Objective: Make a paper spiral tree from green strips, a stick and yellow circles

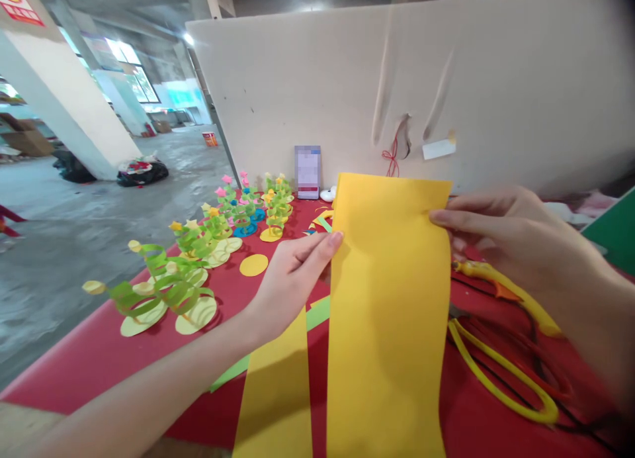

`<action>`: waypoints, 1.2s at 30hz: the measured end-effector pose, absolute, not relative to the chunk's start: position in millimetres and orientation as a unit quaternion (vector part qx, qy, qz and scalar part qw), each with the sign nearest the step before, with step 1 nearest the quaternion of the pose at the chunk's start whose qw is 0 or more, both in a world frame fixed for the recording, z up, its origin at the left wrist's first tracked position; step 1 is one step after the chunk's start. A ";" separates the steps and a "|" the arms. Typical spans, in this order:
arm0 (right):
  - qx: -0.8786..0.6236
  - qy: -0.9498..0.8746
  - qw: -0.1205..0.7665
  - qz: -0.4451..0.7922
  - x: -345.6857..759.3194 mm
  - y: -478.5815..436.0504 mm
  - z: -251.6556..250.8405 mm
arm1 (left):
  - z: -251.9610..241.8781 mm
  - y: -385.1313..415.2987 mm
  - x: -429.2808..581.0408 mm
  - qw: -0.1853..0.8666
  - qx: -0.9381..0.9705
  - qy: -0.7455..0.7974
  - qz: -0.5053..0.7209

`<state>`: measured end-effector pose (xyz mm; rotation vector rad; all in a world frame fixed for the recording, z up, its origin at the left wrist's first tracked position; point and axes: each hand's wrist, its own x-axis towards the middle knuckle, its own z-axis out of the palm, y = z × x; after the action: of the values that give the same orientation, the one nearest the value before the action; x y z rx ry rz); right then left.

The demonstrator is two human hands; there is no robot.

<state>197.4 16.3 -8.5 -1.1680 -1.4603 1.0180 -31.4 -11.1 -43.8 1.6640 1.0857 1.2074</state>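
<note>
A long strip of yellow paper [389, 299] hangs upright in front of me, held up by its two side edges. My left hand [290, 279] pinches the left edge, thumb toward me. On the right edge, near the top corner, my right hand [501, 233] pinches it the same way. Behind and to the left, another yellow paper strip [275, 392] lies on the red table, with green paper [318, 314] partly under it. A yellow paper disc [253, 265] lies beyond my left wrist.
Several green paper spirals with star tips [171, 279] stand on round bases along the table's left side. Yellow-handled scissors [506, 372] and a yellow glue gun [516, 289] lie at right. A phone [307, 173] leans against the white panel [317, 87].
</note>
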 end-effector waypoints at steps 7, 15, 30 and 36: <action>-0.481 -0.577 0.500 0.431 195.6 16.0 -6.2 | -43.3 -14.0 -31.9 0.413 0.649 0.444 0.460; -0.449 -0.604 0.485 0.445 194.4 16.3 -9.9 | -40.2 -10.9 -30.4 0.439 0.627 0.421 0.487; -0.473 -0.573 0.516 0.427 196.7 15.5 -8.2 | -45.0 -12.1 -30.7 0.429 0.627 0.446 0.473; -0.475 -0.557 0.530 0.427 198.6 16.9 -7.1 | -41.3 -11.0 -29.5 0.432 0.632 0.454 0.455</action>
<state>198.6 16.9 -7.1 -1.1336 -1.3306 1.0191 -29.5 -11.0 -41.3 1.5759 1.1326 1.1343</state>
